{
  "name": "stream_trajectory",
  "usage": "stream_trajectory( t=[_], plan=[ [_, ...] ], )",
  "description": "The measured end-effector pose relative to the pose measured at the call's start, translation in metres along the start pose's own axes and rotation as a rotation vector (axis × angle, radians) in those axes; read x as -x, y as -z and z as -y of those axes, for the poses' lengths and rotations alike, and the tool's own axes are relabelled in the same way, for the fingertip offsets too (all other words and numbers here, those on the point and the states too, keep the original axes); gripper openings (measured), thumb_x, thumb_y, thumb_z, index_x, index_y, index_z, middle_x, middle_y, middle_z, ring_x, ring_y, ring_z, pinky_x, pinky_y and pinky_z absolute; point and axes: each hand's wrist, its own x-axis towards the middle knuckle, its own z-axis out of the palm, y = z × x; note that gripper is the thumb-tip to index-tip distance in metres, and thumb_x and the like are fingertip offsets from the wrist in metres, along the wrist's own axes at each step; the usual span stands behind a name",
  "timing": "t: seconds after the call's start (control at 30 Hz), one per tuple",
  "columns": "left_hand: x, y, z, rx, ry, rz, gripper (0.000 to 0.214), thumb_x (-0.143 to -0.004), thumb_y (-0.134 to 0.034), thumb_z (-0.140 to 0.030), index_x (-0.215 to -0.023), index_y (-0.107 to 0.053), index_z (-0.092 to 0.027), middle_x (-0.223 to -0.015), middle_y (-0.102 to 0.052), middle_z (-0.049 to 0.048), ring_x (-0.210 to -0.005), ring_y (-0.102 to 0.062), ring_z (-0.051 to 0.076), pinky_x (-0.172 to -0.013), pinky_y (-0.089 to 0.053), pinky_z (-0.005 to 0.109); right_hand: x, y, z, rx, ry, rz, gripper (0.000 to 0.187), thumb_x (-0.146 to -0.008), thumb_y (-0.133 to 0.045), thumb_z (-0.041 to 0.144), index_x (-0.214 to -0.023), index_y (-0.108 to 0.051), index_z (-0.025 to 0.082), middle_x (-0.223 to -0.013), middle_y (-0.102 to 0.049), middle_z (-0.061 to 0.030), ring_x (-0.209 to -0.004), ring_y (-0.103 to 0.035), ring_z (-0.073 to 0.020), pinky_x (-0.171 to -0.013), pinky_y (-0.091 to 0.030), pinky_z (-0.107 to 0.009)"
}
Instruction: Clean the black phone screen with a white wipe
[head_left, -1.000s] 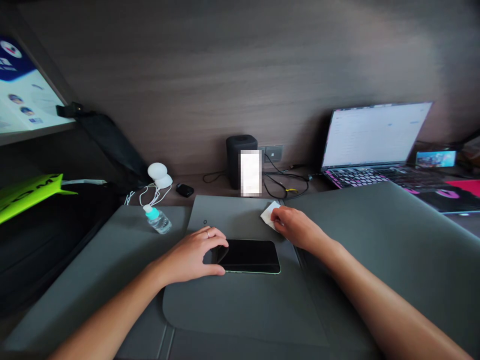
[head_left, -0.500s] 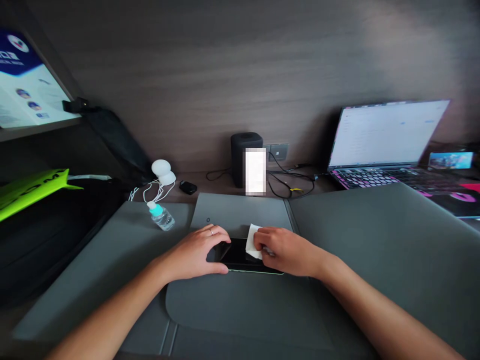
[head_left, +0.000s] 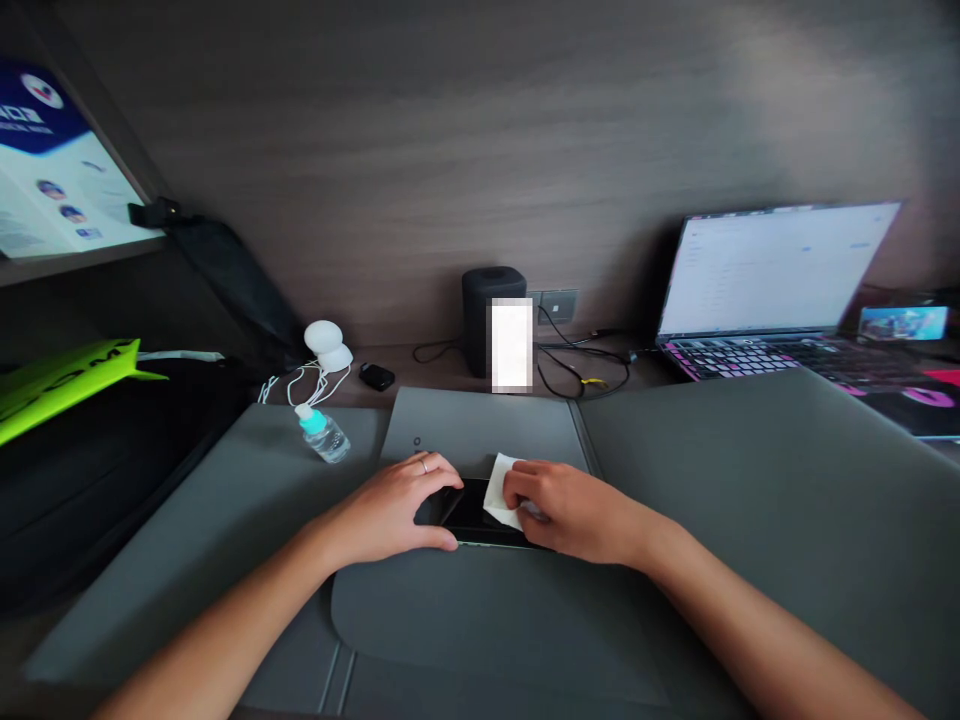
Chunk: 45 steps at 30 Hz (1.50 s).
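A phone (head_left: 472,512) with a dark screen lies flat on the grey mat in front of me, its long side running left to right. My left hand (head_left: 401,507) grips its left end, thumb on the near edge and fingers on the far edge, a ring on one finger. My right hand (head_left: 566,508) pinches a folded white tissue (head_left: 496,492) and presses it against the screen. The phone's right end is hidden beneath that hand. A small clear spray bottle (head_left: 327,438) with a turquoise collar stands on the mat, left of the far edge.
Behind the mat (head_left: 697,480) stand a black speaker (head_left: 474,325), loose black cables (head_left: 577,365), a small black device (head_left: 376,376) and a white round-headed gadget (head_left: 326,343). An open laptop (head_left: 772,270) is at the right. A black bag (head_left: 112,480) sits at the left.
My right hand has slid slightly left and towards me over the screen with the tissue. The left hand keeps its hold on the phone.
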Motion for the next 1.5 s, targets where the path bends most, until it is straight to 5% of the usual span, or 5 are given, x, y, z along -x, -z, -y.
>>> stream_trajectory(
  t=[0.67,1.5],
  plan=[
    [0.0,0.0,-0.001,-0.021,0.027,-0.005,0.028,-0.075,-0.081,-0.032,-0.076,-0.054,-0.021,-0.123,-0.058,0.0017,-0.113,-0.056,0.025,-0.09,-0.046,0.034,0.0,0.002,-0.006,-0.13,0.028,0.009,0.012,-0.087,-0.053,0.009,-0.088,-0.063,0.016,-0.091,-0.063,-0.0048,-0.078,-0.059,-0.0149,-0.071,-0.043,-0.025],
    [-0.002,-0.002,0.002,-0.023,0.008,0.013,0.027,-0.075,-0.081,-0.032,-0.069,-0.058,-0.02,-0.124,-0.058,0.0028,-0.113,-0.056,0.024,-0.091,-0.046,0.035,-0.004,0.0,-0.011,-0.191,0.026,0.024,0.013,-0.086,-0.054,0.01,-0.089,-0.065,0.016,-0.091,-0.064,-0.0045,-0.076,-0.058,-0.0141,-0.07,-0.042,-0.024]
  ],
)
